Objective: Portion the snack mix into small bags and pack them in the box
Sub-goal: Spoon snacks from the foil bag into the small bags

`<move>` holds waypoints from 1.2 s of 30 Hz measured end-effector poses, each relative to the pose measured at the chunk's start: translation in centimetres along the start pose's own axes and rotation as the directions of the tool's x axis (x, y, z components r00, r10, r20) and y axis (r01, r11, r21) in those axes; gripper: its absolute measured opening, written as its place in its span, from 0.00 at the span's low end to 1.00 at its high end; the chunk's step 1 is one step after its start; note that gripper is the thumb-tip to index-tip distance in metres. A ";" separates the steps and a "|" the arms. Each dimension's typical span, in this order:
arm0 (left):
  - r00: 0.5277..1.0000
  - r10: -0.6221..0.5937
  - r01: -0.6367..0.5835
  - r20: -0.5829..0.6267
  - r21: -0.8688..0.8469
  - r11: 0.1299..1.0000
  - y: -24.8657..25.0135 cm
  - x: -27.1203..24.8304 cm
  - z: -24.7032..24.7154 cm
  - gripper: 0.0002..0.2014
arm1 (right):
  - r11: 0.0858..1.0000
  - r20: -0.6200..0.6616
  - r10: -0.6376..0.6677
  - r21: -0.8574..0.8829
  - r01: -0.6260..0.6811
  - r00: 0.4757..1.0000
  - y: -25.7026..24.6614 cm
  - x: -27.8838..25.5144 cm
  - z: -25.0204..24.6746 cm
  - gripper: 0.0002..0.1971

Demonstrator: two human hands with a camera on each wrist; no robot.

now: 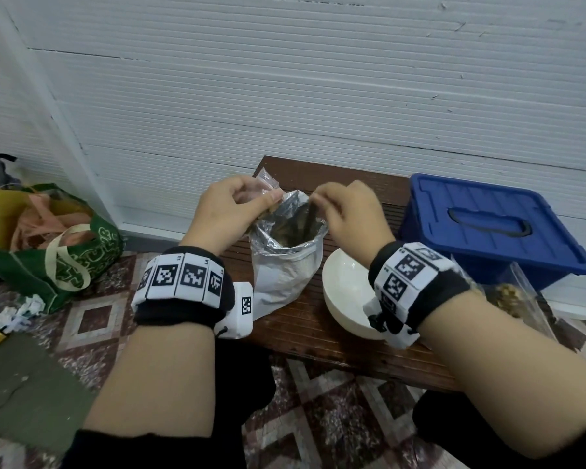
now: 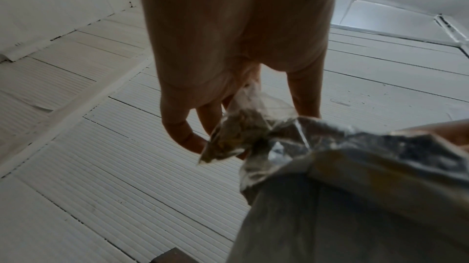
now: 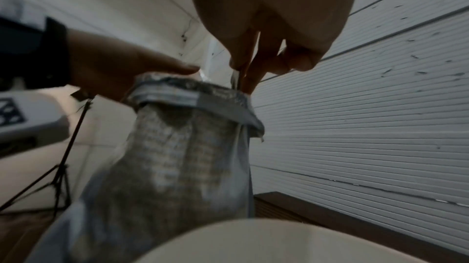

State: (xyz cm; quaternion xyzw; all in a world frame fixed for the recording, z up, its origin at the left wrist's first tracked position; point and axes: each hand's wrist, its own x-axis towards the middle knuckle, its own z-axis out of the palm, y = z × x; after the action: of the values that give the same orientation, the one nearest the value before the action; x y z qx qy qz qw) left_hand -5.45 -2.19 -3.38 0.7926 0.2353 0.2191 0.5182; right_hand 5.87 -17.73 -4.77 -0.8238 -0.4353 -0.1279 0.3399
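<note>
A small clear bag (image 1: 266, 184), partly filled with snack mix, hangs over the rim of the open foil pouch (image 1: 286, 262) standing on the dark wooden bench (image 1: 318, 333) — the left hand (image 1: 224, 211) pinches it at the top. The right hand (image 1: 349, 214) has curled fingers at the pouch's far rim; what they grip is unclear. A white bowl (image 1: 345, 299) sits just right of the pouch, the closed blue box (image 1: 487, 228) further right.

The head view looks down from above at the worktop (image 1: 318, 336) against the wall (image 1: 318, 79). Both wrist views look up from close below each hand and share the foil bag (image 2: 355, 197), seen from opposite sides.
</note>
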 end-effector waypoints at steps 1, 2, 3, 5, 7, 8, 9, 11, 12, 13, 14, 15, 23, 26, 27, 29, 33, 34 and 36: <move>1.000 0.001 -0.001 0.005 -0.005 1.000 0.0 0.0 0.0 0.11 | 0.999 0.025 -0.036 -0.030 0.037 0.999 -0.1 -0.3 0.4 0.14; 1.000 0.003 -0.003 0.007 -0.009 1.000 0.1 0.0 0.1 0.10 | 0.998 0.039 -0.052 -0.035 0.054 0.998 -0.3 -0.5 0.6 0.14; 1.000 0.005 -0.005 0.008 -0.014 1.000 0.1 0.0 0.1 0.09 | 0.998 0.043 -0.052 -0.025 0.053 0.998 -0.5 -0.5 0.7 0.14; 1.000 0.003 -0.003 0.007 -0.017 1.000 0.0 0.0 0.2 0.09 | 1.000 0.048 0.006 0.030 -0.008 0.999 -0.7 -0.5 0.8 0.13; 1.000 -0.007 0.007 0.008 -0.021 1.000 -0.2 0.1 0.2 0.10 | 0.985 0.061 0.122 0.117 -0.129 0.991 -0.9 -0.3 0.7 0.12; 1.000 -0.012 0.013 0.008 -0.025 1.000 -0.2 0.1 0.2 0.11 | 0.968 0.065 0.188 0.155 -0.196 0.980 -0.9 -0.1 0.6 0.12; 1.000 -0.017 0.017 0.008 -0.025 1.000 -0.2 0.1 0.1 0.11 | 0.948 0.062 0.251 0.189 -0.258 0.966 -1.0 -0.1 0.5 0.12; 1.000 -0.019 0.020 0.010 -0.024 1.000 -0.2 0.0 0.0 0.11 | 0.904 0.029 0.355 0.243 -0.351 0.934 -0.9 0.1 0.0 0.13; 1.000 -0.017 0.017 0.012 -0.021 1.000 -0.2 0.0 0.0 0.10 | 0.886 0.002 0.395 0.264 -0.382 0.918 -0.8 0.2 -0.4 0.13; 1.000 -0.011 0.012 0.014 -0.014 1.000 -0.1 0.0 -0.1 0.10 | 0.867 -0.025 0.434 0.285 -0.410 0.901 -0.7 0.4 -0.7 0.14; 1.000 -0.005 0.005 0.016 -0.002 1.000 -0.1 0.0 -0.1 0.10 | 0.845 -0.046 0.473 0.305 -0.438 0.880 -0.4 0.6 -1.0 0.14; 1.000 0.002 -0.002 0.018 0.008 1.000 -0.1 -0.1 -0.2 0.10 | 0.823 -0.063 0.512 0.321 -0.469 0.857 -0.2 0.8 -1.3 0.14; 1.000 0.009 -0.010 0.029 0.045 0.999 -0.2 0.0 -0.4 0.12 | 0.705 -0.139 0.693 0.336 -0.625 0.707 1.6 2.6 -4.1 0.17; 0.999 0.005 -0.007 0.037 0.049 0.999 -0.3 0.0 -0.4 0.13 | 0.696 -0.164 0.706 0.340 -0.632 0.689 2.1 3.3 -5.3 0.17; 0.999 0.005 -0.007 0.040 0.048 0.999 -0.2 0.0 -0.4 0.13 | 0.694 -0.170 0.709 0.338 -0.636 0.684 2.2 3.6 -5.6 0.17; 0.999 0.006 -0.008 0.052 0.049 0.999 -0.2 0.0 -0.4 0.12 | 0.694 -0.190 0.711 0.349 -0.630 0.678 2.2 4.1 -6.2 0.17; 0.996 0.010 -0.015 0.091 0.053 0.998 -0.1 -0.1 -0.3 0.16 | 0.689 -0.167 0.706 0.388 -0.612 0.688 1.6 4.7 -6.8 0.17; 0.995 0.015 -0.020 0.095 0.056 0.998 -0.2 -0.1 -0.2 0.17 | 0.701 -0.163 0.692 0.384 -0.600 0.704 1.3 4.9 -6.7 0.16; 0.994 0.031 -0.039 0.100 0.076 0.996 -0.2 -0.2 0.0 0.18 | 0.737 -0.170 0.654 0.365 -0.569 0.737 0.8 5.0 -6.5 0.16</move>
State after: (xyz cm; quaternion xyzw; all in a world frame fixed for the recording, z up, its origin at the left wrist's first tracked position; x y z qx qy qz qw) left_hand -5.60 -2.23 -3.54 0.8261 0.2038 0.1792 0.4938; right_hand 10.00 -19.23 2.17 -0.8346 -0.0963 -0.0608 0.5389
